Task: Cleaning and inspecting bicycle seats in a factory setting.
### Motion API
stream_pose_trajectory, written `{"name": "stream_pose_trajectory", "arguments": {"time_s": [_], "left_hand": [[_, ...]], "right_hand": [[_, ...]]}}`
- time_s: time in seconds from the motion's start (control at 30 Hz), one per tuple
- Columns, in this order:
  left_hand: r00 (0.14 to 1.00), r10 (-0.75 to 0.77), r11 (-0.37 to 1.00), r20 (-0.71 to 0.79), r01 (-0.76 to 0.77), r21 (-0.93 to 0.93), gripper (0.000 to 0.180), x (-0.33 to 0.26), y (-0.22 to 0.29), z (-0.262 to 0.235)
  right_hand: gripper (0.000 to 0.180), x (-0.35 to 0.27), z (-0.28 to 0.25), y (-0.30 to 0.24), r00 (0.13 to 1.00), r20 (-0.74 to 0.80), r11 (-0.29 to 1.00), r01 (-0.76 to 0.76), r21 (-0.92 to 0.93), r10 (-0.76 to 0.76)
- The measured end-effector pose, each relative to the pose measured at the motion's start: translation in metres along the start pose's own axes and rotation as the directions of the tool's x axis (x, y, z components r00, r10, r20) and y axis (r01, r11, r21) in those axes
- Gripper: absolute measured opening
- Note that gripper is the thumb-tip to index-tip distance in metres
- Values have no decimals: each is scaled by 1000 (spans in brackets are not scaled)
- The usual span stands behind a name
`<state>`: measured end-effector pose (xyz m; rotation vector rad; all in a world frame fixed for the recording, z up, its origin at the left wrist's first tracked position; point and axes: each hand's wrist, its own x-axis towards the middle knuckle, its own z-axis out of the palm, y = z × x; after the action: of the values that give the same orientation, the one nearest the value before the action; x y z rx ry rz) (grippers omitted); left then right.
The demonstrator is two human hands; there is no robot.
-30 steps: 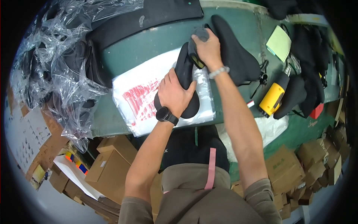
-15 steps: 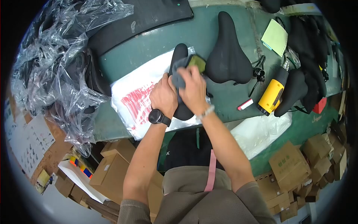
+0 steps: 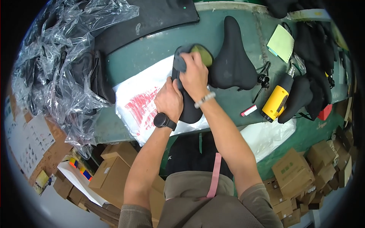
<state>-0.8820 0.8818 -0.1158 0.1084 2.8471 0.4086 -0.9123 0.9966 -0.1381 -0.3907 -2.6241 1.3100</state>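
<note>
A black bicycle saddle (image 3: pixel 191 113) lies on a white plastic bag with red print (image 3: pixel 141 99) at the table's near edge, its narrow end pointing away from me. My left hand (image 3: pixel 169 99) is closed round the saddle's left side and holds it down. In my right hand (image 3: pixel 194 74) a bunched grey-blue cloth (image 3: pixel 180 63) is pressed on the narrow end, which it mostly covers. Just beyond the right fingers shows an olive-green piece with a dark rim (image 3: pixel 205 55); I cannot make out what it is. A second black saddle (image 3: pixel 232 62) rests to the right.
Clear plastic wrap (image 3: pixel 72 72) covers dark saddles on the left. To the right lie a yellow heat gun (image 3: pixel 275 99), a red-and-white small block (image 3: pixel 249 110), black clamp parts (image 3: pixel 262 79), a light green pad (image 3: pixel 281 42) and more saddles (image 3: pixel 297 97). Cardboard boxes (image 3: pixel 292 171) stand below.
My right hand has slid the cloth away from me, toward the saddle's narrow end. The left hand keeps its hold on the saddle, and the whole view has shifted slightly.
</note>
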Motion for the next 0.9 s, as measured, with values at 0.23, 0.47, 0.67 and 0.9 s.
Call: {"name": "stream_pose_trajectory", "arguments": {"time_s": [0.23, 0.47, 0.67, 0.9], "left_hand": [[995, 75, 994, -68, -81, -80, 33, -5, -8, -6], [1000, 14, 999, -24, -15, -29, 30, 2, 4, 2], [999, 10, 996, -33, -13, -88, 33, -2, -14, 5], [997, -58, 995, -46, 54, -85, 37, 5, 7, 8]], "right_hand": [[38, -79, -25, -21, 980, 176, 993, -106, 43, 97], [41, 37, -3, 1, 1000, 4, 989, -23, -143, 24], [43, -60, -18, -20, 992, 112, 996, -70, 60, 63], [36, 29, 0, 9, 997, 12, 995, -76, -64, 77]]}}
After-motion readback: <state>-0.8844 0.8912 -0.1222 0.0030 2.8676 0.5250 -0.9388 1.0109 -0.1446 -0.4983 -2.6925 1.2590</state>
